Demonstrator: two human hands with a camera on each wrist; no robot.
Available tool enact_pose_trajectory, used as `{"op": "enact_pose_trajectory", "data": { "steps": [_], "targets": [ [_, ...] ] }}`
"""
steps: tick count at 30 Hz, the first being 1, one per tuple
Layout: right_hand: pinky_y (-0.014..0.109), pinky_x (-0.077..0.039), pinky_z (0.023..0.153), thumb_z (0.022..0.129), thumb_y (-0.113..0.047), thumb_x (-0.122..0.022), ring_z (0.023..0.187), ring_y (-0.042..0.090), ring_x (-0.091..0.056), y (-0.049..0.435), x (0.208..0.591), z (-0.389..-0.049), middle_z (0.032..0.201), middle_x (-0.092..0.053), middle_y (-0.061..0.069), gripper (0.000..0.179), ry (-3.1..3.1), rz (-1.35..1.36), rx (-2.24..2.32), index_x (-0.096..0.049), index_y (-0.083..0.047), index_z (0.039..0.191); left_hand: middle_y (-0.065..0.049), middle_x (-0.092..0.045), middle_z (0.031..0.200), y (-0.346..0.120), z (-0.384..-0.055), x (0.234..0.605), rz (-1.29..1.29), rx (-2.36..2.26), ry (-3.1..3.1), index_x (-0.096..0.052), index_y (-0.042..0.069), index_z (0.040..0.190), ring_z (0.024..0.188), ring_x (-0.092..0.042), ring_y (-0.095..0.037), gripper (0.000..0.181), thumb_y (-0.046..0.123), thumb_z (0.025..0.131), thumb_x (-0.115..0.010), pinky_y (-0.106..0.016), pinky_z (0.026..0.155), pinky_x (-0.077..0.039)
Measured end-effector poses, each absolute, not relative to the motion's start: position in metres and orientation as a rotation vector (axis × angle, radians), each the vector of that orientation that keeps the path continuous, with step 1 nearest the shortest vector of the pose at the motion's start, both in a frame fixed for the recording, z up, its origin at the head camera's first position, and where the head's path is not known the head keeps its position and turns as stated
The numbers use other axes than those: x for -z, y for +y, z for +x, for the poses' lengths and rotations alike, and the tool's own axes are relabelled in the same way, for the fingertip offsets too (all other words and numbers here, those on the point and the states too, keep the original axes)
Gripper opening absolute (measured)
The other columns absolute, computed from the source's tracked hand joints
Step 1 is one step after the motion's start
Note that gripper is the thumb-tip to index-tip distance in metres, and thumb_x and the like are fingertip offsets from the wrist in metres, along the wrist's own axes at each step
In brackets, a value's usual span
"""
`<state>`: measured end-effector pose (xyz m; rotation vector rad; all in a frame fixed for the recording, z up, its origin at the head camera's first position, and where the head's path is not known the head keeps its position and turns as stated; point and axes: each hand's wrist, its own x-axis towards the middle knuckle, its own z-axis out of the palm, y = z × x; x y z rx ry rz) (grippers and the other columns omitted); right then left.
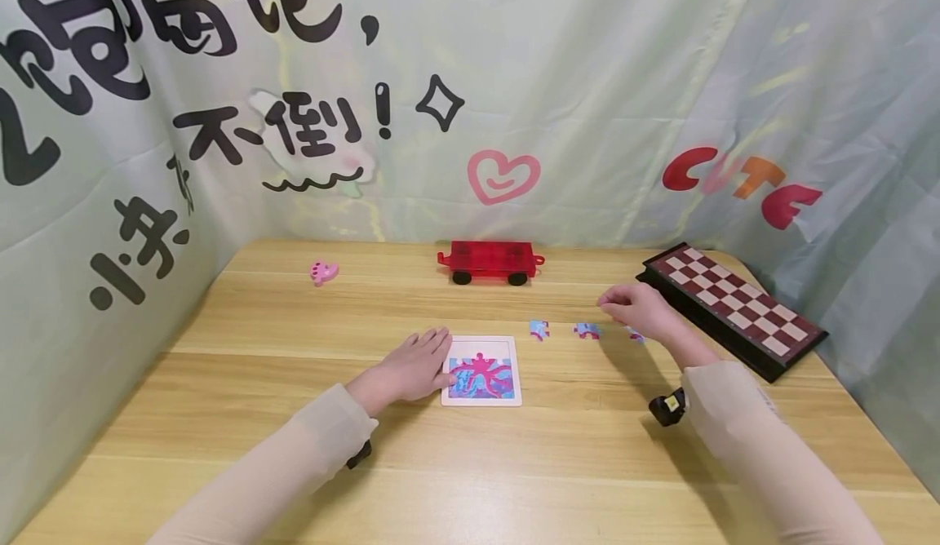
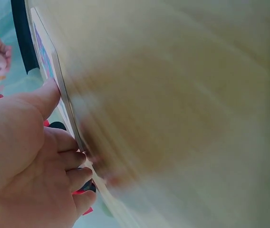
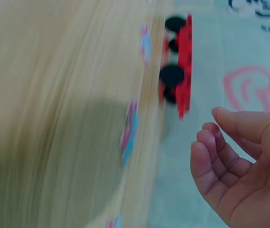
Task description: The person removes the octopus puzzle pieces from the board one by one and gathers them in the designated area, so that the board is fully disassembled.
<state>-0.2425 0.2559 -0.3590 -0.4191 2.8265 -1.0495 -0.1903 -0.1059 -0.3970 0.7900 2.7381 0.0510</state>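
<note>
A jigsaw puzzle board [image 1: 481, 346] with a white frame lies at mid-table, its lower part filled with a pink octopus picture. My left hand [image 1: 413, 365] rests at the board's left edge, fingers extended, thumb [image 2: 52, 95] touching the frame. To the right of the board lie three loose blue-and-pink puzzle pieces: a left one [image 1: 539, 330], a middle one [image 1: 587, 330] and a right one [image 1: 636, 336], partly hidden by my arm. Above the right pieces hovers my right hand [image 1: 646, 310]. Its fingers [image 3: 201, 159] are loosely bent, with nothing held between them.
A red toy wagon [image 1: 490, 259] with black wheels stands at the back of the table. On the right lies a folded chessboard box [image 1: 734, 304]. A pink paw-shaped piece [image 1: 323, 272] is at the back left. A printed curtain [image 1: 587, 104] hangs around the table.
</note>
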Motion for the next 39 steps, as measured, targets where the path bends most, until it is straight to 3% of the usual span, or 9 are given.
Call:
{"op": "enact_pose_trajectory", "data": {
  "steps": [8, 15, 23, 39],
  "targets": [
    [0.031, -0.045, 0.055, 0.092, -0.005, -0.054, 0.061, 0.018, -0.050, 0.201, 0.358, -0.234, 0.081, -0.062, 0.016, 0.016, 2.742, -0.644, 1.092, -0.064, 0.007, 0.099, -0.013, -0.017, 0.151, -0.107, -0.188, 0.398, 0.803, -0.077, 2.755, -0.022, 0.000, 0.145, 0.137, -0.013, -0.028, 0.071, 0.047, 0.095, -0.042, -0.044, 0.109, -0.013],
    [0.029, -0.048, 0.064, 0.088, -0.004, -0.061, 0.071, 0.017, -0.055, 0.150, 0.365, -0.228, 0.081, -0.064, 0.006, 0.011, 2.636, -0.803, 1.090, -0.065, 0.004, 0.094, -0.015, -0.019, 0.150, -0.107, -0.186, 0.396, 0.829, -0.105, 2.768, -0.025, -0.002, 0.143, 0.137, -0.015, -0.030, 0.069, 0.044, 0.095, -0.044, -0.045, 0.108, -0.014],
    [0.023, -0.047, 0.064, 0.084, -0.007, -0.067, 0.068, 0.011, -0.052, 0.102, 0.376, -0.219, 0.077, -0.060, -0.004, 0.008, 2.565, -0.935, 0.958, -0.066, -0.003, 0.092, -0.014, -0.020, 0.150, -0.110, -0.184, 0.394, 0.816, -0.102, 2.752, -0.026, -0.002, 0.143, 0.136, -0.016, -0.029, 0.074, 0.047, 0.092, -0.047, -0.045, 0.108, -0.015],
    [0.021, -0.041, 0.057, 0.080, -0.006, -0.070, 0.059, 0.008, -0.046, 0.075, 0.391, -0.214, 0.065, -0.054, -0.004, 0.011, 2.591, -0.918, 0.796, -0.066, -0.002, 0.090, -0.014, -0.023, 0.149, -0.111, -0.183, 0.392, 0.821, -0.088, 2.745, -0.028, -0.002, 0.142, 0.136, -0.018, -0.028, 0.075, 0.048, 0.091, -0.049, -0.045, 0.108, -0.017]
  ]
}}
